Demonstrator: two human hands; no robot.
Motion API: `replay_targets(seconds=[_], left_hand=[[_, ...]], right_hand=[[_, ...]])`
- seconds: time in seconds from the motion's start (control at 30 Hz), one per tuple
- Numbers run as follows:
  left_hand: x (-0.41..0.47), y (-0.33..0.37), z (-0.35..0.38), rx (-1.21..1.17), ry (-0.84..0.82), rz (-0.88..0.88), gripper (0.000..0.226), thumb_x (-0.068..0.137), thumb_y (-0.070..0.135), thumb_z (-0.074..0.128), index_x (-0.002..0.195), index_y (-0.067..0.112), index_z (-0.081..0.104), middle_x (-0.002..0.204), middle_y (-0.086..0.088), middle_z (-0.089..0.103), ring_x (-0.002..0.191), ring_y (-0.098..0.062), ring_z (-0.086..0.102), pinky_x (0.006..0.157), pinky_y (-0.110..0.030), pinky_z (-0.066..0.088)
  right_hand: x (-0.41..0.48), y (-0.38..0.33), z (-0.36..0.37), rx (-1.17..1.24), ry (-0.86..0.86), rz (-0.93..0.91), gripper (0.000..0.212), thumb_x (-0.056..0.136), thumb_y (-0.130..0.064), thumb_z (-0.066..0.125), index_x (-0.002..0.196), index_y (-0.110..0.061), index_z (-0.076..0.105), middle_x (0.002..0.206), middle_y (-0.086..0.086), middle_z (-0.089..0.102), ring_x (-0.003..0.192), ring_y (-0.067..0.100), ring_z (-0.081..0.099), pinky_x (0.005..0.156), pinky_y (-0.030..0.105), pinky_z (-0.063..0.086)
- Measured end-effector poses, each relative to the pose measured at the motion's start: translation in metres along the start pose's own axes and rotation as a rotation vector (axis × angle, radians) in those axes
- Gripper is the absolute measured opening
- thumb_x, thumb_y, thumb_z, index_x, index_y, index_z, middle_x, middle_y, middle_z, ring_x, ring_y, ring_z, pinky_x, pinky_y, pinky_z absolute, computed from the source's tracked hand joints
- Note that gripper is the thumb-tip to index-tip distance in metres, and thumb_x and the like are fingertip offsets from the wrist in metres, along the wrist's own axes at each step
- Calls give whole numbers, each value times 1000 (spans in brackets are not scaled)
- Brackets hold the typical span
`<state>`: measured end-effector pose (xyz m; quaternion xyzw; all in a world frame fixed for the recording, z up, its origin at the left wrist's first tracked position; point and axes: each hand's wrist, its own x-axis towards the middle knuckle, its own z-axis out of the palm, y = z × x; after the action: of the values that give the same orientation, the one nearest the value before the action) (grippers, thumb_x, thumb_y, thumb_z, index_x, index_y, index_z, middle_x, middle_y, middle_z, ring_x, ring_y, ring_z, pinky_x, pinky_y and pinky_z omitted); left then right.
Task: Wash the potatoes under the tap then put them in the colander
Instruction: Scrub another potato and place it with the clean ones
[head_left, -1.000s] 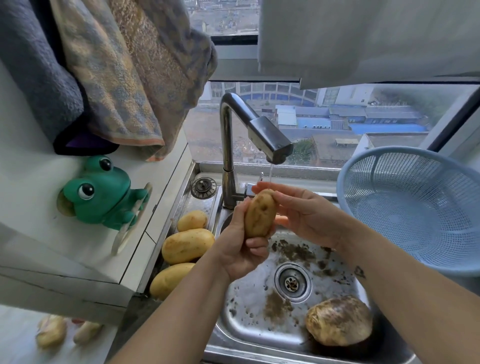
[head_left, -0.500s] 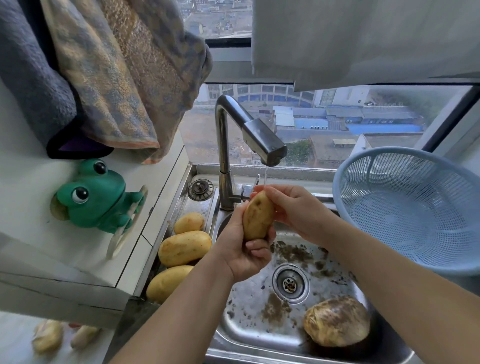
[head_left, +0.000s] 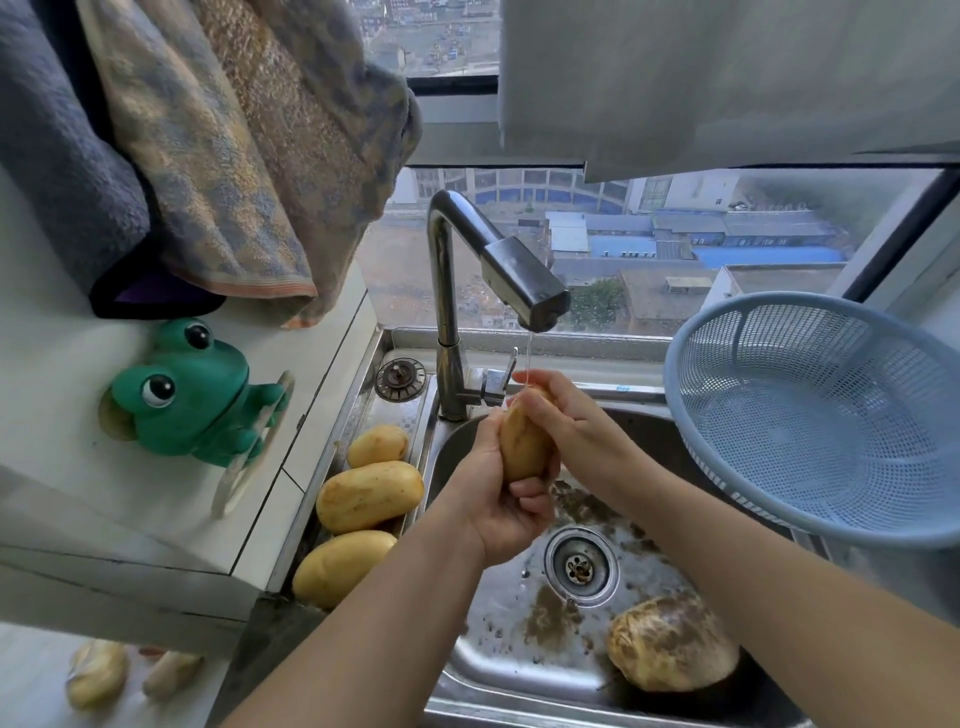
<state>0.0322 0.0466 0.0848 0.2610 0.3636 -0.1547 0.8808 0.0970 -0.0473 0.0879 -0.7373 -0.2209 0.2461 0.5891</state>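
Left hand (head_left: 501, 506) grips potato (head_left: 521, 441) upright under the tap (head_left: 524, 288) for rinsing; right hand (head_left: 579, 434) curls round its far side, apparently rubbing dirt off.

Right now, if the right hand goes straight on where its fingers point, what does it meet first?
The right hand, gripping the potato, points back and left: the tap lever sits just beyond it, then the tap column. Depth is unclear; it might pass in front of the lever.
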Motion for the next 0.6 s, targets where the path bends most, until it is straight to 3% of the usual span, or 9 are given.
replay_targets(seconds=[0.07, 0.13, 0.27, 0.37, 0.47, 0.6], left_hand=[[0, 3, -7, -37, -44, -30, 56, 91, 58, 46, 76, 7, 64, 58, -8, 58, 27, -5, 30, 30, -12, 24], [-1, 3, -7, -50, -53, -15, 58, 92, 60, 43, 78, 8, 64, 59, -9, 59, 27, -5, 30, 30, -12, 24], [-1, -2, 8, 21, 50, 160, 46, 93, 60, 43, 83, 18, 56, 45, 1, 47, 29, -4, 30, 32, -10, 25], [-2, -5, 7, 67, 79, 194, 42, 93, 58, 44, 85, 19, 55, 45, 1, 45, 30, -4, 30, 32, -10, 27], [-3, -2, -2, 78, 38, 101, 52, 93, 60, 43, 87, 10, 57, 53, -5, 52, 30, -5, 31, 31, -12, 27], [-2, 7, -10, 70, -42, 1, 54, 94, 52, 41, 77, 5, 60, 60, -9, 57, 26, -5, 29, 29, -11, 23]], right_hand=[[1, 1, -5, 125, -138, 49, 39, 93, -33, 52, 131, -34, 45, 123, 1, 55, 120, 18, 52, 105, 37, 42], [2, 0, -6, 103, -152, 41, 39, 93, -32, 51, 132, -33, 45, 120, 0, 55, 118, 20, 52, 104, 39, 43], [8, -12, 9, 0, 101, -27, 14, 102, -22, 42, 113, -21, 51, 99, -4, 57, 102, 18, 56, 95, 39, 48], [9, -11, 17, 112, 190, 13, 16, 102, -22, 41, 94, -20, 55, 93, 1, 61, 91, 17, 59, 86, 35, 51], [4, -9, 14, 299, 138, 81, 25, 103, -23, 38, 90, -18, 59, 92, 6, 64, 86, 17, 60, 77, 32, 51], [-3, -6, -3, 470, -58, 78, 23, 101, -22, 40, 110, -15, 61, 105, 7, 65, 96, 18, 62, 78, 31, 51]])
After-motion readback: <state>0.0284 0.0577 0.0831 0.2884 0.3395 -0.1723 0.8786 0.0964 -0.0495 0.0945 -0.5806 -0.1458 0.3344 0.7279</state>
